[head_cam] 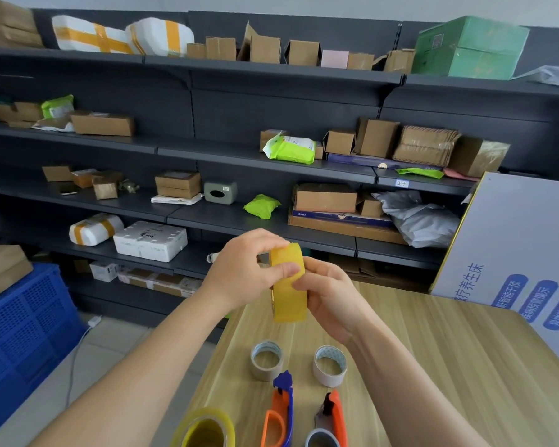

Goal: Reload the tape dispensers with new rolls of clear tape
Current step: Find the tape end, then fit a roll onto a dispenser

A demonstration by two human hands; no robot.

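Both hands, left hand (239,272) and right hand (328,298), are gripping the yellowish clear tape roll (288,285), seemingly picking for its end before loading the near orange dispenser (279,414).

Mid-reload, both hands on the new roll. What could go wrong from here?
1. The left hand and right hand grip the held tape roll in mid-air. A slip could drop it, and it might roll off the wooden table.
2. The spare tape roll sits by the table's left edge beside the left forearm. A nudge may knock it off.
3. The blue-and-orange dispenser points what looks like its cutter end toward the hands, so a careless reach might snag fingers.
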